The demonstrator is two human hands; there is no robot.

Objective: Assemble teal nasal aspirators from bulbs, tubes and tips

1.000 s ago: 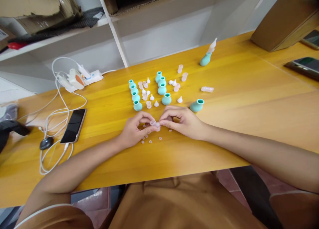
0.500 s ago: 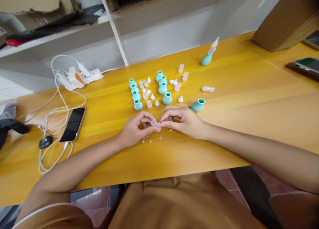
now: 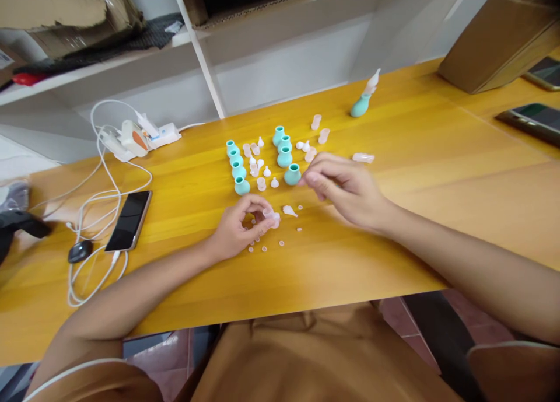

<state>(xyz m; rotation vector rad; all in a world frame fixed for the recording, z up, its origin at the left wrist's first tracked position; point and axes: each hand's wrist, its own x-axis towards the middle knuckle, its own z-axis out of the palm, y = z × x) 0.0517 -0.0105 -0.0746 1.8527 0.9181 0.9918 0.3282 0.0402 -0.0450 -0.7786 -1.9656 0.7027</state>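
My left hand [image 3: 238,230] pinches a small clear plastic cup-shaped connector [image 3: 273,217] just above the table. My right hand [image 3: 345,186] hovers beside the nearest teal rubber bulb [image 3: 292,175], its fingers pinched together; whatever is between them is hidden. A white pointed nozzle [image 3: 289,211] lies between the hands. Several tiny clear rings [image 3: 281,243] are scattered in front of my left hand. Farther back stand two rows of teal bulbs [image 3: 237,169], with small white funnel-shaped tips [image 3: 274,182] and clear connectors [image 3: 261,184] among them.
An assembled teal bulb with a white nozzle [image 3: 361,105] stands at the back right. Clear pieces [image 3: 363,157] lie nearby. On the left are a phone [image 3: 129,220], white cables and a power strip [image 3: 164,133]. A cardboard box [image 3: 485,46] sits at the far right.
My right hand has left the clear connector and moved up and right, toward the bulbs, uncovering the white pointed nozzle. My left hand stays in place with the connector.
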